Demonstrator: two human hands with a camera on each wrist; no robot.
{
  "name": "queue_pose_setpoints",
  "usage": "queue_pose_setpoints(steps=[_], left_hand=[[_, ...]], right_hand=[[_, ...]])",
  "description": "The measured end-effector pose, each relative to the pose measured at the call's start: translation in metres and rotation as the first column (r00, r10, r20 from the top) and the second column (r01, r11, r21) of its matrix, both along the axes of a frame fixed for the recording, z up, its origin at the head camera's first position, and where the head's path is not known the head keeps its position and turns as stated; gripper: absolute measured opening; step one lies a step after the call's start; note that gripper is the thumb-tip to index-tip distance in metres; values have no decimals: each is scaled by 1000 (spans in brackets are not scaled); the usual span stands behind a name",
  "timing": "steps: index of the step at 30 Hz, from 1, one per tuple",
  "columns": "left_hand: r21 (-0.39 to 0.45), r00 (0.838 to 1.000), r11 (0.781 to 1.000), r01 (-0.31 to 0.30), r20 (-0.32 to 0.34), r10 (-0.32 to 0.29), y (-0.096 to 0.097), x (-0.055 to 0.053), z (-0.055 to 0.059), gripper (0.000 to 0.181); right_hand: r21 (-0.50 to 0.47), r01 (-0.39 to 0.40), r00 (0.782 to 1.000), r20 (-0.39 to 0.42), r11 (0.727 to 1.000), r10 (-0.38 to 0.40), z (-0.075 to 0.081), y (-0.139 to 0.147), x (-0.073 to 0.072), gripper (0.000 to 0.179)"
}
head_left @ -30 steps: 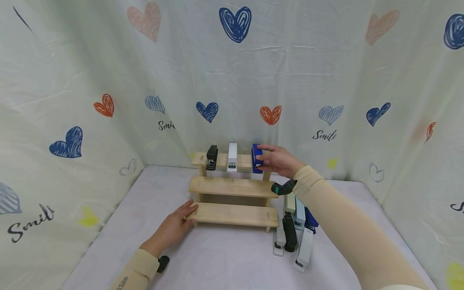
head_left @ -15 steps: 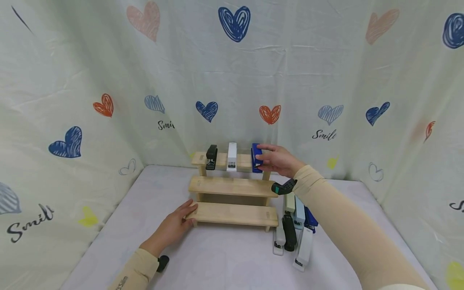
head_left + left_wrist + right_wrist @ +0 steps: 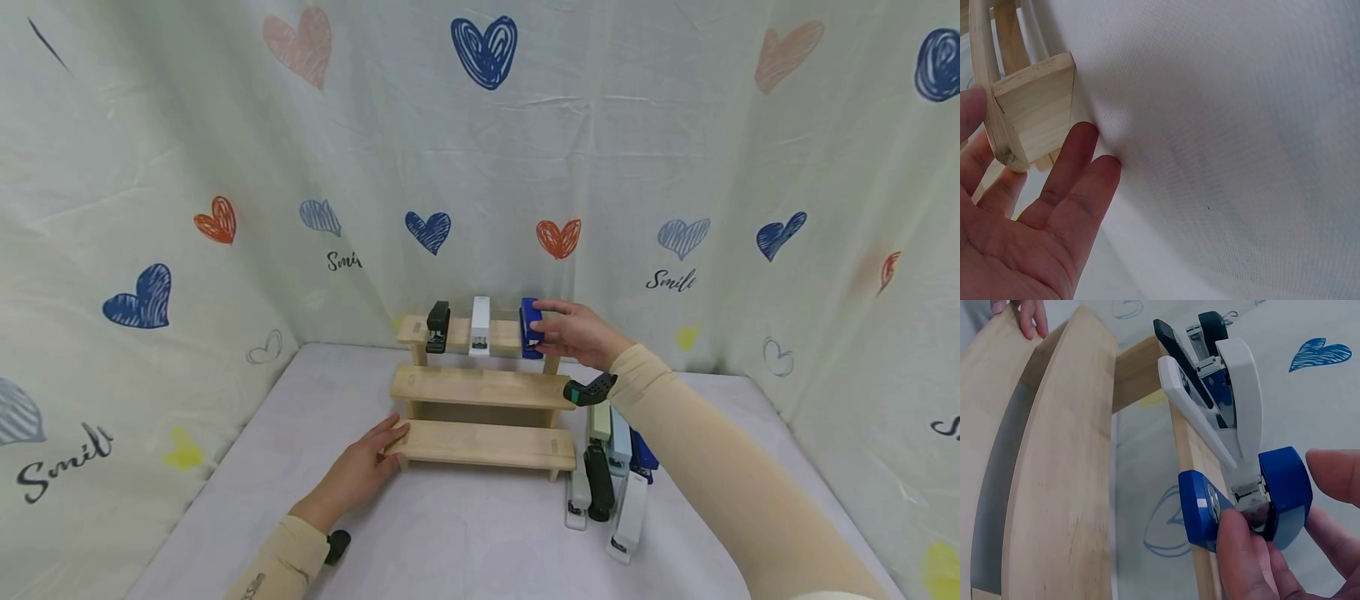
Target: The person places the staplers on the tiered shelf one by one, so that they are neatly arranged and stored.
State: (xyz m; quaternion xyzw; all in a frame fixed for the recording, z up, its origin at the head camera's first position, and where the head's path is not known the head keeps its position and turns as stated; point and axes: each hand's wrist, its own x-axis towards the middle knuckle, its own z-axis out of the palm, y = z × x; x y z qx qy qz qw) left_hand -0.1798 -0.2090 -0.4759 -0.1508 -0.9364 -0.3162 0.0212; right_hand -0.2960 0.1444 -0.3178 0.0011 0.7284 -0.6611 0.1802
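Blue stapler (image 3: 527,321) (top shelf (image 3: 504,335)) — in right hand (image 3: 577,334)

Left hand (image 3: 1029,234), palm showing; some fingers (image 3: 1002,192) touching wooden stand (image 3: 1041,112); two extended nearby; white cloth (image 3: 1210,125) alongside.

Pale curtain (image 3: 480,154) with printed hearts hangs behind my worktop (image 3: 472,550).
On it I see a dark blue heart (image 3: 484,52) at the top middle, a red heart (image 3: 558,239) lower, a pale pink heart (image 3: 300,46) at the upper left, and, on the right, the black word "Smile" (image 3: 671,280) above a yellow patch (image 3: 688,337).
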Motion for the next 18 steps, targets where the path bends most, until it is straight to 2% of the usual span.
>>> queue_pose_setpoints(steps=[6, 11, 14, 18], left_hand=[[2, 1000, 1000, 4, -3, -4, 0, 0, -1, 49], [11, 1000, 1000, 1, -2, -1, 0, 1, 1, 49], [14, 1000, 1000, -1, 0, 1, -1, 1, 1, 49], [15, 1000, 1000, 5, -3, -5, 0, 1, 1, 49]], right_hand=[[43, -42, 998, -47, 998, 44, -2, 22, 7, 58], [70, -59, 996, -62, 996, 64, -10, 57, 20, 58], [92, -59, 995, -74, 994, 66, -23, 85, 32, 59], [150, -35, 996, -74, 988, 47, -49, 121, 52, 60]])
